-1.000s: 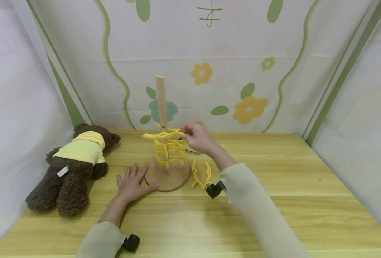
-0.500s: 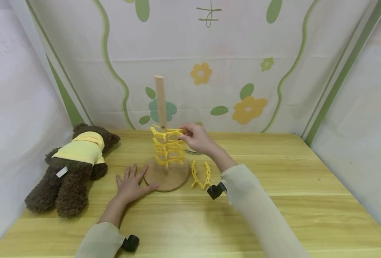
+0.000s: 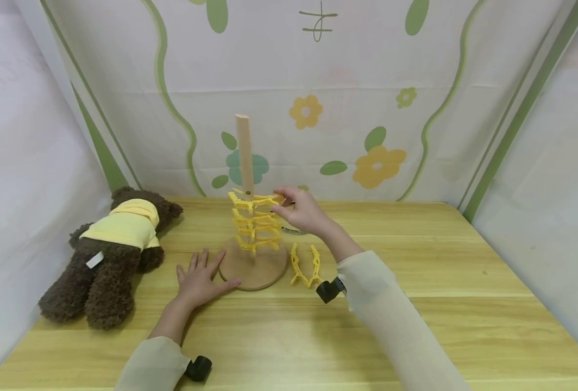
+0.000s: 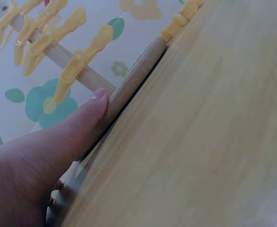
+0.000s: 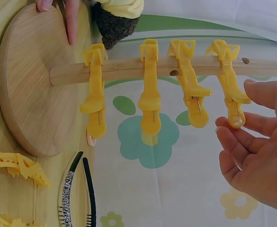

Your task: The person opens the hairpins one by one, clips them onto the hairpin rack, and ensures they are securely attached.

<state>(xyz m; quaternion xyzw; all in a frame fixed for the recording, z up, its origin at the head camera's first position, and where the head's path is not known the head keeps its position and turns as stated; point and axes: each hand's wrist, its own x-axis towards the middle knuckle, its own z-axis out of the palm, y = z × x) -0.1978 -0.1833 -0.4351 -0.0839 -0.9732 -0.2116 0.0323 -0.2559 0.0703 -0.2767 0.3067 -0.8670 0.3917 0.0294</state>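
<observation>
From here I see the left hand (image 3: 200, 283) low, its fingers spread; the right hand (image 3: 305, 212) is higher, thumb apart from loosely bent fingers, the right arm (image 3: 396, 320) stretched forward.

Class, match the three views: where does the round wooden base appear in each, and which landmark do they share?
Head: round wooden base, lower half, just left of centre.
Left wrist: round wooden base edge-on, slanting near the middle.
Right wrist: round wooden base at left, mostly upper half.
Landmark: printed teal flower.
</observation>
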